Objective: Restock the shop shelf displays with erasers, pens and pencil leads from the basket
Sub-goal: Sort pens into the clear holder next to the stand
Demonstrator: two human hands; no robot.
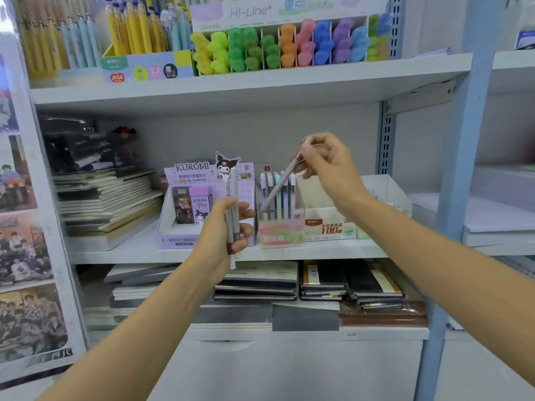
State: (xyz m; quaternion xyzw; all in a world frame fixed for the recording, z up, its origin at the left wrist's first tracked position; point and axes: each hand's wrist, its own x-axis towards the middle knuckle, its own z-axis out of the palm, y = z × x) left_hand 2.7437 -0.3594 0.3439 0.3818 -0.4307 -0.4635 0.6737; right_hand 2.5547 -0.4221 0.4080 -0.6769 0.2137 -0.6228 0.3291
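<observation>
The left hand (228, 230) is curled round a small bundle of slim pale grey and white pens (233, 195) and holds them upright in front of the white middle shelf board (304, 251). Their tops stand above the fist, their lower ends poke out beneath it, and one white barrel carries a printed barcode strip. The right hand (327, 166), higher and to the right, pinches the upper end of a single slim grey pen (282, 182) between thumb and fingertips. This pen slants down to the left, its lower tip reaching among the pastel-capped pens (278, 195) that stand in a clear plastic display box with a pink and green front (282, 235). Just left of that box, partly behind the left hand, sits a lilac cardboard display carton printed KUROMI (185, 169), holding small boxed packs (192, 208). To the right stands a white carton with red "100" lettering (330, 227). On the shelf above is a row of bright highlighters (289, 44), and stacked notebooks (107, 198) lie at the left.
</observation>
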